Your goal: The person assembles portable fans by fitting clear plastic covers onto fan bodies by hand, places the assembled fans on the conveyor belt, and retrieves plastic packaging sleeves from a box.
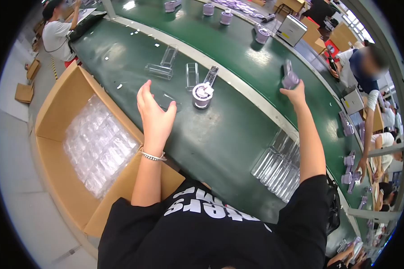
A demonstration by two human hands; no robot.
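Note:
My right hand (296, 93) is closed around a purple device with a round head and a handle (290, 77), held over the green conveyor belt and slightly blurred. My left hand (153, 117) is raised over the near table with fingers stretched and thumb apart, holding nothing. Beside its thumb lies a faint clear plastic piece (169, 97), partly hidden. To its right, a similar purple device (202, 97) rests on the table, its dark handle pointing away. Clear plastic trays (192, 76) lie close by.
An open cardboard box (54, 148) at my left holds several wrapped clear pieces (98, 143). Stacked clear trays (278, 168) lie near my right arm. More purple devices (261, 35) sit along the belt (238, 49). Other people work on the far side and at the left.

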